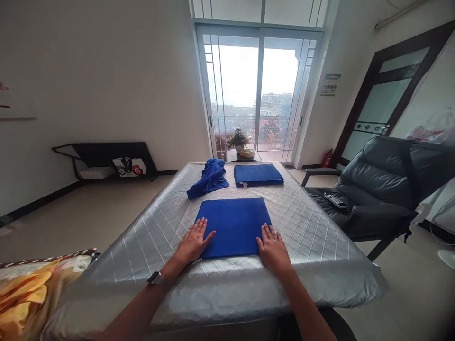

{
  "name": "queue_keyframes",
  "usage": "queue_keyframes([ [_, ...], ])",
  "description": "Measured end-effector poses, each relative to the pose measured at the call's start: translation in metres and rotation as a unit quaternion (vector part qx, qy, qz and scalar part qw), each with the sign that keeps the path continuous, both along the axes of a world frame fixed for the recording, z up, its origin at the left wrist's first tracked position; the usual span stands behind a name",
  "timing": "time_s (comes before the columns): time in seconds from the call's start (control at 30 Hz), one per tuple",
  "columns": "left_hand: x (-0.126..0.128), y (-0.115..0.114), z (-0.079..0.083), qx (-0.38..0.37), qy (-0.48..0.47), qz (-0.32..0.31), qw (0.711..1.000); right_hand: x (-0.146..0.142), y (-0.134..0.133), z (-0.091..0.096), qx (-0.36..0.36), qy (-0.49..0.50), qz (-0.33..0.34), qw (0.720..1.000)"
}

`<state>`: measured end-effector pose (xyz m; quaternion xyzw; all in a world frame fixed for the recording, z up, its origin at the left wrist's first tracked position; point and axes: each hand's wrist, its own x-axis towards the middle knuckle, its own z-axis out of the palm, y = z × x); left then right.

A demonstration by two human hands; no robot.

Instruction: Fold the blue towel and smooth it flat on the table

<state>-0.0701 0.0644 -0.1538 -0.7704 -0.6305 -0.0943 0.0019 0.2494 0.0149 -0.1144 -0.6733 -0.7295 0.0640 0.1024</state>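
A blue cloth (232, 225), folded into a flat rectangle, lies on the table near me. My left hand (195, 240) rests on its left edge, fingers stretched out and thumb spread onto the fabric. On the opposite edge lies my right hand (273, 245), palm down with fingers extended. Behind it, to the right, sits a stack of folded blue cloths (259, 174) with a small white tag at the front. A crumpled blue cloth (210, 179) lies to the left of that stack.
A silver quilted cover (149, 237) drapes the table. To the right stands a dark armchair (384, 180) with a device on its seat. Yellow fabric (24, 298) is at lower left. A potted plant (239, 138) stands beyond the table, before the glass doors.
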Motion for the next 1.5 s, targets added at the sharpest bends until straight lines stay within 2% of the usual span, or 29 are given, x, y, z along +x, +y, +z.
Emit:
queue_keyframes([
  [0.1, 0.001, -0.002, 0.004, -0.003, 0.007, -0.003, 1.0, -0.001, -0.004, -0.001, -0.032, 0.003, -0.002, 0.999],
  [0.27, 0.004, -0.005, 0.013, -0.01, 0.008, 0.0, 1.0, -0.002, -0.002, 0.001, -0.036, 0.016, -0.007, 0.999],
  [0.43, 0.005, -0.01, 0.022, 0.007, 0.005, 0.024, 1.0, -0.001, -0.005, 0.004, -0.033, 0.023, -0.007, 0.999],
  [0.53, 0.018, -0.017, 0.031, 0.05, 0.019, 0.048, 0.997, -0.002, -0.006, 0.005, -0.04, 0.028, -0.009, 0.999],
  [0.63, 0.056, -0.026, 0.038, 0.098, 0.01, 0.018, 0.995, -0.002, -0.004, 0.005, -0.046, 0.028, -0.01, 0.998],
  [0.77, 0.132, -0.032, 0.038, 0.083, -0.024, -0.138, 0.987, -0.001, -0.005, 0.004, -0.042, 0.015, -0.011, 0.999],
  [0.83, 0.165, -0.032, 0.035, 0.065, -0.035, -0.195, 0.978, 0.001, -0.005, 0.004, -0.041, -0.001, 0.001, 0.999],
  [0.9, 0.186, -0.029, 0.031, 0.042, -0.044, -0.208, 0.976, 0.002, -0.005, 0.004, -0.043, -0.014, 0.012, 0.999],
  [0.97, 0.192, -0.026, 0.028, 0.016, -0.049, -0.196, 0.979, 0.002, -0.004, 0.002, -0.045, -0.018, 0.009, 0.999],
  [1.03, 0.185, -0.024, 0.027, -0.01, -0.046, -0.178, 0.983, 0.002, -0.002, 0.001, -0.045, -0.014, 0.0, 0.999],
  [1.13, 0.158, -0.025, 0.026, -0.039, -0.032, -0.147, 0.988, 0.0, -0.001, 0.001, -0.04, 0.001, -0.004, 0.999],
  [1.4, 0.038, -0.032, 0.017, -0.048, 0.007, -0.003, 0.999, -0.001, -0.003, 0.001, -0.039, 0.014, -0.007, 0.999],
  [1.5, 0.006, -0.036, 0.011, -0.046, 0.011, 0.029, 0.998, -0.001, -0.003, 0.0, -0.037, 0.014, -0.004, 0.999],
])
